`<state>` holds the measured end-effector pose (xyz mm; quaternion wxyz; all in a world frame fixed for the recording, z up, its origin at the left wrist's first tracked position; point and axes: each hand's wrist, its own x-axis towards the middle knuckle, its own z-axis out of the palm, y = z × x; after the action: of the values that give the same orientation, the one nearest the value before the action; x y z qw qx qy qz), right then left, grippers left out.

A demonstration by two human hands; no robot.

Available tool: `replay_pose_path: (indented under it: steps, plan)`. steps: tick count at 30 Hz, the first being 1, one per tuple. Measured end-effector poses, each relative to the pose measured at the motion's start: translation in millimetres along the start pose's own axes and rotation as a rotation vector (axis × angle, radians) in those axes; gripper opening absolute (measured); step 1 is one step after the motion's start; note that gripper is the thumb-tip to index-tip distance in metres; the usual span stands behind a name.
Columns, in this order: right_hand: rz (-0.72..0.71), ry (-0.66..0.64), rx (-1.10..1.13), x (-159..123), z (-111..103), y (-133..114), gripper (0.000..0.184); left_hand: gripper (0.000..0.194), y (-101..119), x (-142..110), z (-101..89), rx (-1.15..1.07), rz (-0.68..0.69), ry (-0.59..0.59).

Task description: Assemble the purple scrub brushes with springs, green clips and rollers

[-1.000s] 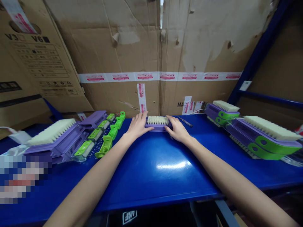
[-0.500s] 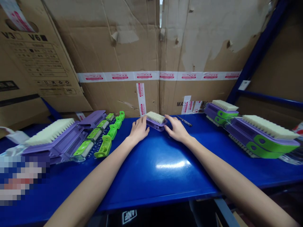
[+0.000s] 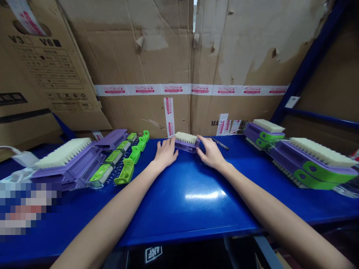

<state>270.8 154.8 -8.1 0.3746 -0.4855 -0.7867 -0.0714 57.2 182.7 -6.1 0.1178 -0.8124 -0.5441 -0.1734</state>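
Between my hands, at the back of the table, is a purple plastic housing (image 3: 185, 146) with a cream ridged block, like a pleated filter, on top. My left hand (image 3: 166, 152) grips its left end, with the thumb on the near side. At the opposite end, my right hand (image 3: 209, 151) closes its thumb and fingers around the corner. Parts of both ends are hidden by my fingers. A thin screwdriver (image 3: 220, 144) lies just right of my right hand.
On the left are similar purple housings (image 3: 80, 164), green-topped battery-like blocks (image 3: 101, 173) and green brackets (image 3: 125, 172). More purple and green assembled units (image 3: 305, 160) stand on the right. Cardboard (image 3: 148, 112) walls the back of the blue table (image 3: 193, 213). A white adapter (image 3: 25, 157) sits far left.
The housing between my hands has turned slightly, its near side now straighter toward me. Both hands stay at its ends. The whole view has shifted a little.
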Motion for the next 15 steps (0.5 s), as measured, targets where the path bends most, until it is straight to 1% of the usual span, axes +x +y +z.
replay_pose_path:
  steps: [3,5,9,12,13,15]
  plan:
    - [0.007,0.004,-0.010,-0.1,1.2,0.4,0.051,0.056,5.6,-2.5,-5.1,0.097,0.037,0.043]
    - [0.018,0.000,-0.020,-0.3,1.7,0.9,0.050,0.052,10.4,-4.3,-8.6,0.142,0.092,0.077]
    - [0.028,-0.003,-0.026,-0.5,1.6,1.1,0.051,0.043,22.7,-7.9,-12.9,0.174,0.291,0.147]
    - [0.035,-0.005,-0.016,-0.7,1.5,1.1,0.052,0.039,30.3,-10.0,-13.9,0.158,0.429,0.157]
    - [0.040,-0.014,-0.011,-0.9,1.6,1.2,0.052,0.038,31.5,-10.3,-14.0,0.156,0.446,0.154]
    - [0.048,-0.052,-0.002,-1.2,2.0,1.1,0.053,0.037,31.3,-10.1,-14.0,0.158,0.431,0.150]
